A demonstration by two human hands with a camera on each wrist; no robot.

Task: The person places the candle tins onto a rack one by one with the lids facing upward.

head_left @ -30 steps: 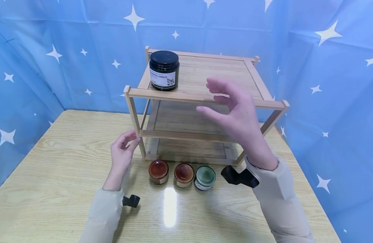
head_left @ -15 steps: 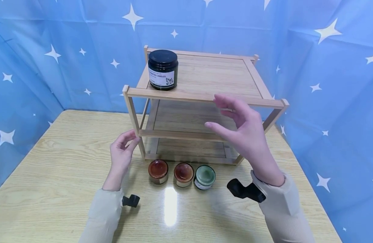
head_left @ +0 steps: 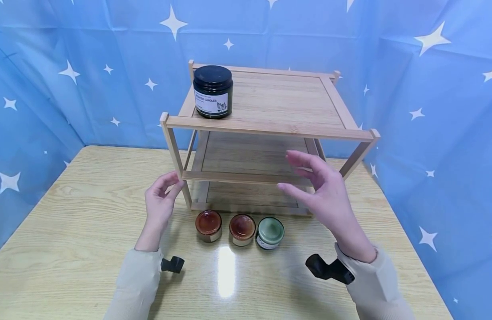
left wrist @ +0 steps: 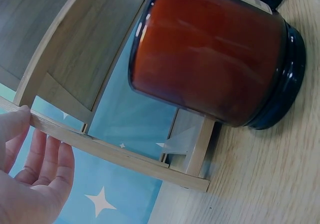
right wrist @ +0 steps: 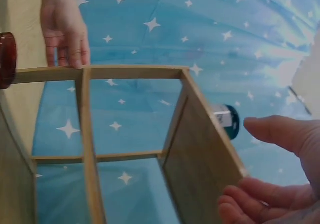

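My left hand (head_left: pixel 159 200) pinches the front left post of a three-tier wooden shelf (head_left: pixel 270 127); the left wrist view shows thumb and fingers about the post (left wrist: pixel 100 146). My right hand (head_left: pixel 326 191) hovers before the shelf's right half, thumb and fingers spread and holding nothing. On the top tier, at the left, stands a dark jar candle (head_left: pixel 212 93) with a black lid and white label. Before the shelf, two amber jar candles (head_left: pixel 208 223) (head_left: pixel 242 228) and a green jar candle (head_left: pixel 270 232) form a row. The nearest amber jar (left wrist: pixel 210 54) rests lid-down.
A light wood-grain table (head_left: pixel 90 213) carries everything. Behind and beside it hangs a blue cloth (head_left: pixel 122 58) with white stars. Black wrist cameras (head_left: pixel 172 264) are strapped to both forearms.
My right hand has come down and slightly right, from the top tier's front edge to the level of the middle tier. My left hand keeps its place on the post.
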